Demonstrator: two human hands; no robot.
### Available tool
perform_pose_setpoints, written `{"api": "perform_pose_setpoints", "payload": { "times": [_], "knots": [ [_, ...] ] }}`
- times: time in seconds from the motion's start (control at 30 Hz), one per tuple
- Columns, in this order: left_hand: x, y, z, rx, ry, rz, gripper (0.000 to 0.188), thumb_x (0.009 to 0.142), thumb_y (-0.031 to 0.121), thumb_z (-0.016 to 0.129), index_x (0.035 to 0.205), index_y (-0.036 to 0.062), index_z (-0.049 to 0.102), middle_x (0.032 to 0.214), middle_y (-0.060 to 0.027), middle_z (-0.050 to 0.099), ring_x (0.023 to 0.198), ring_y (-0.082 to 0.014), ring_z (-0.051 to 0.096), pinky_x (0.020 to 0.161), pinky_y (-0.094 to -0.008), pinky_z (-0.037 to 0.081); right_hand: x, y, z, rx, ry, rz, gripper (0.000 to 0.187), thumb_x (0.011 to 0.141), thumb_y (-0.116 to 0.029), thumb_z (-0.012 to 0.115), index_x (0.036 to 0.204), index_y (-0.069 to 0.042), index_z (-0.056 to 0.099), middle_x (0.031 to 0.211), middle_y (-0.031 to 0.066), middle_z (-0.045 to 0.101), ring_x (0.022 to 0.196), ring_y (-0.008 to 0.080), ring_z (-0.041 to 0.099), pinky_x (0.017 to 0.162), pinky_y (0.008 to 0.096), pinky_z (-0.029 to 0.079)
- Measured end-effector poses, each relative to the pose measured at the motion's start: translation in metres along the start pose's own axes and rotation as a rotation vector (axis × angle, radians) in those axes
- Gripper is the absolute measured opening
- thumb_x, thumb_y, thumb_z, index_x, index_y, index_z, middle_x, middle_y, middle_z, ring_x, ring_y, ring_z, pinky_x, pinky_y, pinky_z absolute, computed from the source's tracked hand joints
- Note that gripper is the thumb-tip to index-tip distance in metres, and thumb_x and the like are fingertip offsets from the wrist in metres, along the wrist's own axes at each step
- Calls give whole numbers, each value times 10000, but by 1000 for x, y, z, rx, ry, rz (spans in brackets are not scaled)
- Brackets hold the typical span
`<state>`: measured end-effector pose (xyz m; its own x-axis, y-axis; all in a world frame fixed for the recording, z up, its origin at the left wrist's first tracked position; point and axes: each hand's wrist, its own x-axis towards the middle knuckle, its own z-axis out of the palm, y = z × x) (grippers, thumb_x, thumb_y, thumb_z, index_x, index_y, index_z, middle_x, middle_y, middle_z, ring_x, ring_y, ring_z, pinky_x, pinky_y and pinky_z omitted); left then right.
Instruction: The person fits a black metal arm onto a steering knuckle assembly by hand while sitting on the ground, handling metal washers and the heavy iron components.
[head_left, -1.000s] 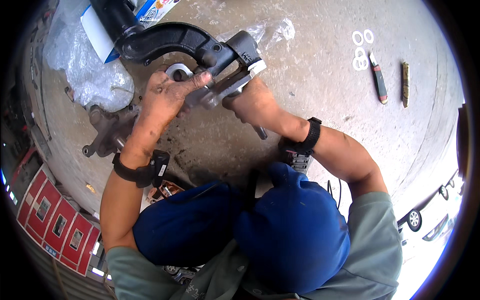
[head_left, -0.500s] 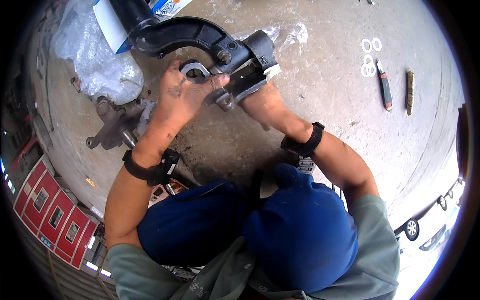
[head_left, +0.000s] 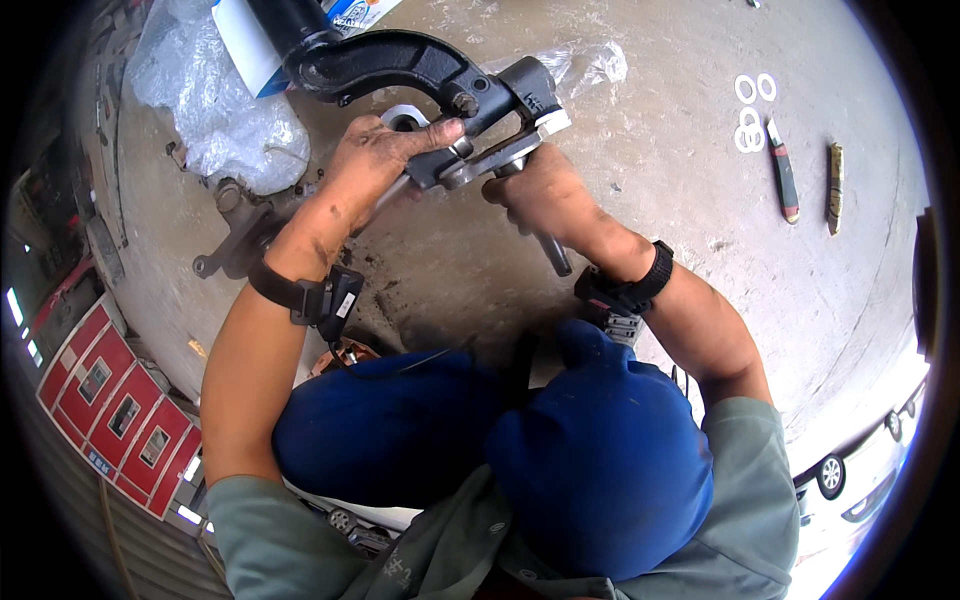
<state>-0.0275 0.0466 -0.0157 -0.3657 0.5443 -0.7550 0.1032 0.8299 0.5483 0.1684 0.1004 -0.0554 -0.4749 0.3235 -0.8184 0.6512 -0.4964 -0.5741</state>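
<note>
A black curved axle arm reaches across the floor to a thick cylindrical end. Just below that end, both my hands hold a grey steering knuckle, tilted against the black arm. My left hand grips its left side, thumb stretched along the top beside a round ring opening. Closed round the knuckle's right side is my right hand; a round metal shaft sticks out below it. The fingers under the part are partly hidden. A white piece shows at the joint.
Crumpled clear plastic lies at the left, near a blue-and-white box. A second greasy metal knuckle sits beside my left forearm. Several white rings, a utility knife and a narrow stick-like piece lie at the right.
The knuckle has turned in my hands, and its shaft now shows below my right hand. My right hand has rotated with it. The whole scene has shifted slightly right in view.
</note>
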Motion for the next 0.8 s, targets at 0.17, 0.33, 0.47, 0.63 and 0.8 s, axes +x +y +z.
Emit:
{"api": "perform_pose_setpoints", "payload": {
  "times": [0.17,0.33,0.47,0.63,0.8],
  "knots": [
    [-11,5,-11,6,-120,-15,737,784,655,791,1008,-39,683,741,-108,686,612,-172,697,549,-276,586,2,10,2,32,-16,-96,262,887,-202,731,838,42,647,634,79,629,537,164,638,510,305,518],
    [-20,-50,-46,362,161,62,878,847,870,484,968,15,641,699,-65,626,690,-160,639,666,-288,513,1,18,0,67,-43,-203,289,912,-251,712,848,24,652,637,72,626,556,149,636,543,312,518],
    [-33,-47,-18,189,226,-104,803,859,884,435,797,92,552,593,-16,492,485,-122,456,466,-283,360,-2,14,2,17,28,-118,341,848,-255,718,835,83,679,671,147,680,656,231,713,640,367,564],
    [-31,-40,-11,196,192,90,824,878,845,477,836,31,600,637,-20,486,525,-114,461,488,-274,352,10,22,1,-17,0,-136,359,845,-256,707,885,99,670,692,163,686,656,251,716,650,382,569],
    [-26,-30,-12,399,110,17,877,890,803,517,1007,-40,731,852,-162,706,872,-278,653,848,-409,501,-1,15,-4,86,-79,-148,353,859,-254,716,910,93,672,703,124,685,650,240,698,664,373,571]
  ]
}}
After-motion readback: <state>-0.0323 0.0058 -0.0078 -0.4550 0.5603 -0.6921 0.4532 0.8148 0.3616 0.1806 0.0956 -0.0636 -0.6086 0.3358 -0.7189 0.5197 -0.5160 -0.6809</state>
